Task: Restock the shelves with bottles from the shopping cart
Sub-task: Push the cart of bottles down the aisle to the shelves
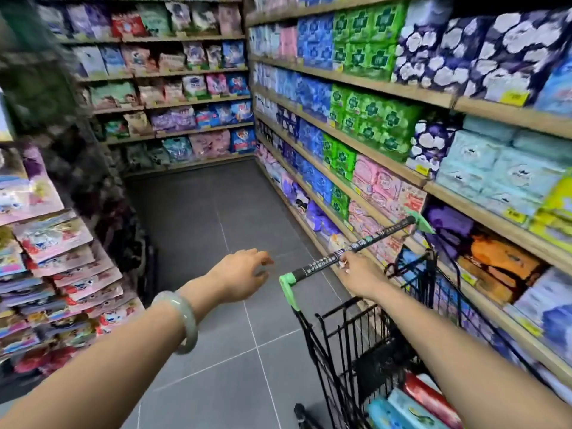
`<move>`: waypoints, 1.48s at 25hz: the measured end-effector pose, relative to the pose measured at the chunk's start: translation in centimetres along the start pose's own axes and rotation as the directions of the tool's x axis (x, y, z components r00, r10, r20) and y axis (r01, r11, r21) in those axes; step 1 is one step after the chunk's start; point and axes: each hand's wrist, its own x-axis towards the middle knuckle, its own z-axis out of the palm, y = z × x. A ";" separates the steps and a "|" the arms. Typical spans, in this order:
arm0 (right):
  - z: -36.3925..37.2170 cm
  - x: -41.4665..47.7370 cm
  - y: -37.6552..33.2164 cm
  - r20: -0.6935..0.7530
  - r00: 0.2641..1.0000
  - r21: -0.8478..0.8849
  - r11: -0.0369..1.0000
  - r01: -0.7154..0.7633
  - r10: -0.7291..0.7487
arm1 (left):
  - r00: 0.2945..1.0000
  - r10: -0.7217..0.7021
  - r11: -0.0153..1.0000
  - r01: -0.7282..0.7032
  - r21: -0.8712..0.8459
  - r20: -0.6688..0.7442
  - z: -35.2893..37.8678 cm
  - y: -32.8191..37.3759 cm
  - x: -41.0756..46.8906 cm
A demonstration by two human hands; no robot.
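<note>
A person's two bare forearms reach into a shop aisle, a pale green stone bangle [185, 320] on the left wrist. At the bottom edge, the black wire shopping cart [349, 345] holds a glossy red item [430, 397] and light-blue printed packs [402, 413]. Blur and cropping make it impossible to tell whether any of these are the bottles to be shelved.

The right grip [360, 272] is clamped round the cart's black handle bar with white lettering [380, 233], fingers curled over it. The left grip [241, 274] hangs apart and relaxed, holding nothing, above the floor just beside the bar's green plastic corner [288, 289].

Restocking appears not to have started here. No bottle is in hand, none shows on any shelf, and the load sits in the basket, so placing seems to lie entirely ahead.

The cart stands on matt grey floor tiles [192, 212] with thin pale joints. On the right, tan wood-edged shelves [387, 88] carry soft, pillowy plastic packs in green [362, 26], blue, pink and navy with white clouds, above yellow price tags. On the left, flat shiny pouches [52, 236] overlap on a rack. More bagged goods fill the end-wall shelves [185, 72].
</note>
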 end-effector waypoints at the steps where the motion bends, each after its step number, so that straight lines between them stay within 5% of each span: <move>1: 0.9 2.5 -0.5 -0.041 0.997 0.020 0.997 -0.071 0.071 | 0.999 0.033 0.999 -0.033 0.002 0.015 0.0 -1.6 2.5; 7: 4.6 12.3 -2.6 -0.132 0.783 0.211 0.789 -0.577 0.608 | 0.945 0.283 0.954 -0.295 0.054 0.165 -0.7 -9.6 16.3; 11: 6.9 13.8 -3.8 -0.153 0.649 0.296 0.661 -0.690 0.745 | 0.855 0.457 0.872 -0.485 0.065 0.245 -2.7 -12.4 24.0; 16: 7.5 13.7 -3.6 -0.146 0.614 0.340 0.622 -0.705 0.775 | 0.694 0.634 0.743 -0.669 -0.019 0.343 -1.3 -8.2 30.8; 21: 5.3 17.1 -0.5 -0.184 0.444 0.358 0.480 -0.801 0.877 | 0.422 0.819 0.473 -0.880 -0.039 0.389 1.2 0.2 35.9; 25: 5.9 19.8 1.6 -0.083 0.304 0.500 0.303 -0.811 0.949 | 0.240 0.857 0.234 -0.970 0.071 0.457 2.5 4.1 39.3; 28: 7.0 20.2 1.5 -0.097 0.223 0.588 0.236 -0.774 0.970 | 0.123 0.834 0.094 -0.992 0.081 0.538 2.5 5.5 41.8; 32: 7.3 19.9 1.2 -0.108 0.158 0.590 0.191 -0.785 0.981 | 0.075 0.858 0.051 -0.997 0.060 0.509 2.0 11.2 45.7; 37: 7.6 20.1 1.0 -0.100 -0.014 0.575 0.046 -0.817 0.995 | -0.170 0.784 -0.334 -0.926 0.175 0.597 6.2 17.5 46.5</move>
